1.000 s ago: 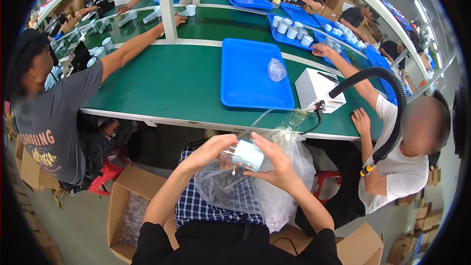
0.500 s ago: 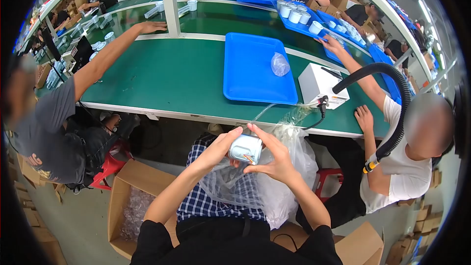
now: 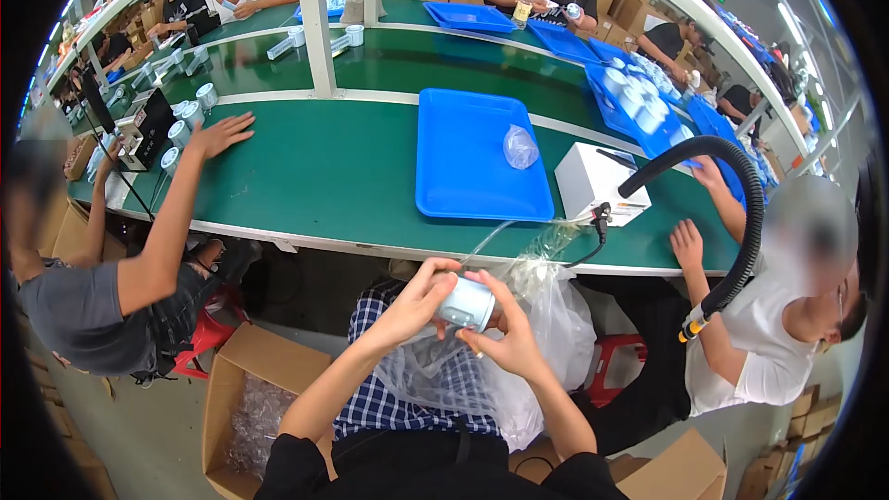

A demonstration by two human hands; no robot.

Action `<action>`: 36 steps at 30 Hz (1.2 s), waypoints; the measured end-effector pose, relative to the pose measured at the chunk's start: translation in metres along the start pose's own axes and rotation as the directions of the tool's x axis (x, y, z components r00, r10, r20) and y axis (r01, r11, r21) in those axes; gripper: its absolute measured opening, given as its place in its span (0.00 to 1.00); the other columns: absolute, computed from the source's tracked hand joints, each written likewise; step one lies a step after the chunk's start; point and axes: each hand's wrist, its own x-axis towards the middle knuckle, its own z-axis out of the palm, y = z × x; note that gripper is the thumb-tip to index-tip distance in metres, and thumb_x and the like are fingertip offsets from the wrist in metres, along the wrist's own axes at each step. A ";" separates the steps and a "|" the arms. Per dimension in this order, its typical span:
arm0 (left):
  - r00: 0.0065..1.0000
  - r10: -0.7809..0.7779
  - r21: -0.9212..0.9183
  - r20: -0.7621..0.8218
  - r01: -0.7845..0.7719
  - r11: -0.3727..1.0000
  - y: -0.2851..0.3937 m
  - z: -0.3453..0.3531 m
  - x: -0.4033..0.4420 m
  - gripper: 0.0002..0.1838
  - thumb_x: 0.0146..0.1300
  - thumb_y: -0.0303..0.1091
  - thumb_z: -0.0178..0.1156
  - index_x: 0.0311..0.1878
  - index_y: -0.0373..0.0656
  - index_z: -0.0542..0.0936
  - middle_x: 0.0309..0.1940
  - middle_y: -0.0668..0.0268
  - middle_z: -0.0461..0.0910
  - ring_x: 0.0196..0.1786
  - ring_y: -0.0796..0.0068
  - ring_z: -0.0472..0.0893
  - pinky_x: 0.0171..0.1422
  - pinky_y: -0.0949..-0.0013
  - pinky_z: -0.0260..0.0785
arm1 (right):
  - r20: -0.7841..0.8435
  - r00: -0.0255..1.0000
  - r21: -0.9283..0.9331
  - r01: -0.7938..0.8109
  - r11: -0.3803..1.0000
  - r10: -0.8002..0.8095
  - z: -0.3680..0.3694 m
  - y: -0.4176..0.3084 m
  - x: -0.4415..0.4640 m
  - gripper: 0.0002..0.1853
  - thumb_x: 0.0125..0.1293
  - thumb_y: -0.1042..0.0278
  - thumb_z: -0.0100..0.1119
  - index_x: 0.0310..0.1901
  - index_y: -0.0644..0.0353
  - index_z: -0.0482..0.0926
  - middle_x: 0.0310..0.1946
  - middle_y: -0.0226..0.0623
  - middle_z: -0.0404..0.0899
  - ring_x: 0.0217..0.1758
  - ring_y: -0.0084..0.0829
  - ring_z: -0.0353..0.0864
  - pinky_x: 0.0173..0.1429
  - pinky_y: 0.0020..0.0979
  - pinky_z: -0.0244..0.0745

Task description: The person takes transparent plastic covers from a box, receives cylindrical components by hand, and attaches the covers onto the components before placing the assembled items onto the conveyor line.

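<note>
A light-blue cylindrical plastic part (image 3: 467,303) is held over my lap, tilted, with a small raised detail on its side. My left hand (image 3: 419,304) grips it from the left, fingers curled around its upper end. On the other side, my right hand (image 3: 507,333) has its fingers along the top and right edge and the thumb beneath. Below the hands, a large clear plastic bag (image 3: 546,324) is spread across my checked lap cloth (image 3: 370,313). Contact between the bag and my fingers cannot be made out.
A blue tray (image 3: 449,162) on the green bench carries a crumpled clear bag (image 3: 520,147). Right of it stands a white machine (image 3: 593,181) with a black hose (image 3: 732,153). Co-workers sit on both sides. An open carton (image 3: 269,356) with clear plastic is at lower left.
The part has turned in my hands, so another side faces up. The left co-worker's arm has drawn back from the post. At right, the tray of cups has moved rightward with the co-worker's hand.
</note>
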 end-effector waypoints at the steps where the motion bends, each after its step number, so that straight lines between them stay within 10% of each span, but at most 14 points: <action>1: 0.999 0.029 -0.044 -0.028 -0.030 0.999 0.001 0.000 -0.001 0.20 0.67 0.43 0.46 0.55 0.41 0.63 0.44 0.59 0.71 0.36 0.79 0.75 0.22 0.79 0.67 | 0.000 1.000 0.003 0.001 1.000 -0.001 0.002 0.003 0.001 0.44 0.49 0.81 0.65 0.66 0.57 0.51 0.63 0.44 0.57 0.58 0.35 0.69 0.47 0.29 0.77; 9: 0.935 0.331 0.104 -0.127 -0.320 0.942 0.008 0.007 -0.012 0.23 0.66 0.35 0.47 0.62 0.40 0.60 0.53 0.61 0.65 0.44 0.80 0.70 0.49 0.75 0.65 | -0.175 0.978 0.202 0.147 0.968 -0.112 0.020 -0.004 0.019 0.39 0.52 0.84 0.60 0.65 0.55 0.54 0.67 0.40 0.49 0.61 0.36 0.65 0.53 0.31 0.73; 15: 0.909 0.399 0.199 -0.122 -0.371 0.907 0.023 0.001 -0.026 0.22 0.65 0.35 0.45 0.61 0.39 0.62 0.53 0.64 0.66 0.42 0.80 0.68 0.49 0.73 0.65 | -0.061 0.983 0.356 0.182 0.917 -0.172 0.021 -0.015 0.022 0.36 0.52 0.85 0.52 0.65 0.57 0.56 0.69 0.41 0.44 0.68 0.38 0.55 0.61 0.37 0.66; 23: 0.843 0.538 0.712 -0.019 -0.366 0.599 0.043 0.007 -0.036 0.42 0.37 0.38 0.71 0.58 0.41 0.63 0.62 0.52 0.57 0.57 0.56 0.69 0.51 0.63 0.68 | -0.059 0.971 0.317 0.237 0.918 -0.230 0.026 -0.027 0.010 0.28 0.51 0.85 0.49 0.57 0.61 0.71 0.68 0.44 0.46 0.70 0.40 0.48 0.64 0.37 0.59; 36: 0.807 0.591 0.788 -0.004 -0.362 0.499 0.045 0.009 -0.039 0.38 0.35 0.33 0.69 0.55 0.43 0.66 0.60 0.52 0.58 0.59 0.54 0.66 0.56 0.58 0.63 | -0.138 0.963 0.261 0.259 0.930 -0.229 0.029 -0.034 0.001 0.22 0.49 0.79 0.50 0.49 0.64 0.77 0.67 0.51 0.49 0.70 0.46 0.49 0.69 0.42 0.48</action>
